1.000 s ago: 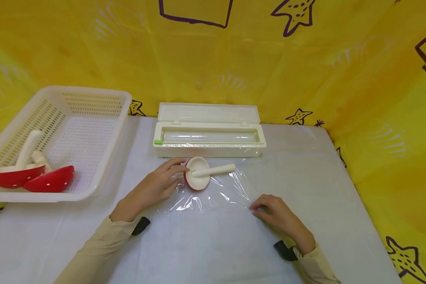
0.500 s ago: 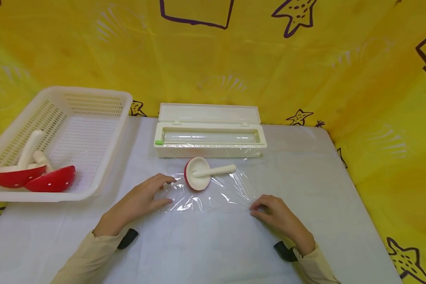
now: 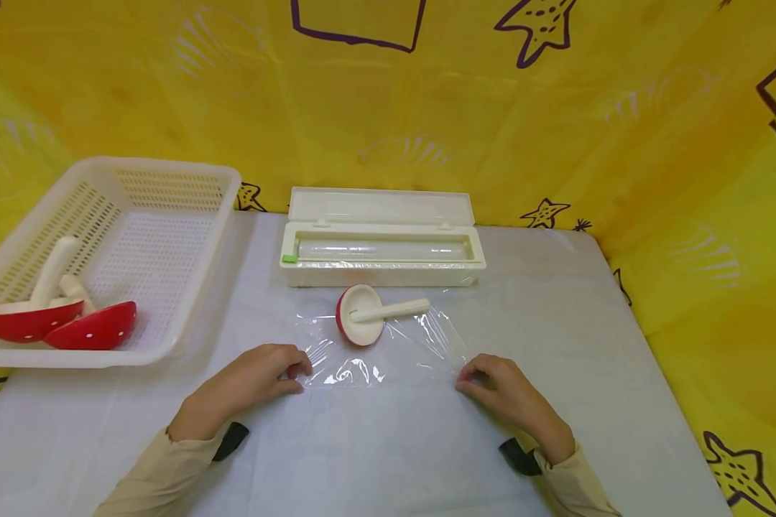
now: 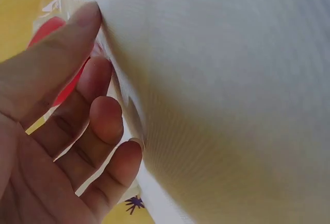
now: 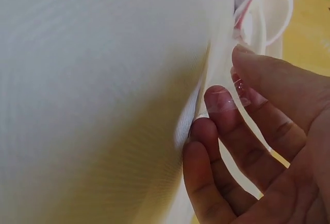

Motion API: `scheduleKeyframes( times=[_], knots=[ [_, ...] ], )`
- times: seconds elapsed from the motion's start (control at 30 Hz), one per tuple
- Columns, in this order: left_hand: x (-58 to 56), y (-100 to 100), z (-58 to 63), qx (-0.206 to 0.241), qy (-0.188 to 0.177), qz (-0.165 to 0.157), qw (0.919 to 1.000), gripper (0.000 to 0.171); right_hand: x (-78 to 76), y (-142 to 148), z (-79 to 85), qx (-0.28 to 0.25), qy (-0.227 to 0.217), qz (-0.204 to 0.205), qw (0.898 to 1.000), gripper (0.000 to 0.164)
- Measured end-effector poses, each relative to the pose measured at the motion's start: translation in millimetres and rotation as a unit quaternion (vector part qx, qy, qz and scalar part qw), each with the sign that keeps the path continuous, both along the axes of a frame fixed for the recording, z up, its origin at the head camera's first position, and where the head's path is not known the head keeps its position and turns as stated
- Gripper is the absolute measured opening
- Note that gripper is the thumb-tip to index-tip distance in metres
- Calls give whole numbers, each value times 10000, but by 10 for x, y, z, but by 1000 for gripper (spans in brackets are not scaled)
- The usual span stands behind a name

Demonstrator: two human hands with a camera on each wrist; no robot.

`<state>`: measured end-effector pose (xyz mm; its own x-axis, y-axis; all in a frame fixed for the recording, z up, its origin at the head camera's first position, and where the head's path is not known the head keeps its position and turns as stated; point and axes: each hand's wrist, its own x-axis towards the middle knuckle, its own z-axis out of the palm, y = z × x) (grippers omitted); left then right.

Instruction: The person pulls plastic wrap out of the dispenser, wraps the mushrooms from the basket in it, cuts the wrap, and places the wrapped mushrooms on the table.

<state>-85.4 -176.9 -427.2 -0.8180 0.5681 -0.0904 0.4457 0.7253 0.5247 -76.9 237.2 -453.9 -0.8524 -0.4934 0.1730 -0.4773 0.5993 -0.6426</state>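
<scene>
A sheet of clear cling film lies drawn out toward me from a cream dispenser box, whose lid stands up with the roll showing inside. On the film rests a mushroom-shaped ornament, red-capped, its white stem pointing right. My left hand has its fingers curled at the film's near left corner and holds it there. At the near right corner my right hand pinches the film; in the right wrist view, film crosses its fingers. The left fingertips' exact contact is partly hidden.
A white slotted basket stands on the left side of the table, with red, white-dotted mushroom ornaments in its near corner. A yellow patterned cloth hangs behind and to the right. White cloth covers the table.
My left hand has let go of the mushroom ornament, drawn back toward me and curled its fingers at the film's near left corner. The right hand has barely moved. The film's creases have shifted.
</scene>
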Motion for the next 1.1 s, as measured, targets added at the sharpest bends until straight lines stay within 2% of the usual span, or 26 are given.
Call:
scheduleKeyframes(
  times=[0.1,0.27,0.43,0.6,0.7,0.87,0.97,1.1],
  knots=[
    [-12,3,-3,35,205,-190,9996,14,1,-1,10,30,44,-64,10000,15],
    [17,-2,19,32,688,-242,9973,17,-1,-2,25,7,35,-183,9998,17],
    [53,16,47,89,1165,17,9931,16,-2,8,51,-12,-31,-346,9994,20],
    [59,19,72,280,1455,268,9886,18,-4,5,89,-21,75,-468,9989,21],
    [46,21,67,478,1768,235,9828,20,-10,0,102,-17,181,-491,9986,21],
    [25,20,62,773,2387,160,9679,25,-22,-7,114,-25,436,-561,9975,21],
    [9,18,71,843,2518,139,9640,25,-30,-10,124,-81,564,-621,9964,21],
    [-10,24,87,859,2502,161,9642,23,-48,-17,135,-154,755,-673,9947,22]
  ],
)
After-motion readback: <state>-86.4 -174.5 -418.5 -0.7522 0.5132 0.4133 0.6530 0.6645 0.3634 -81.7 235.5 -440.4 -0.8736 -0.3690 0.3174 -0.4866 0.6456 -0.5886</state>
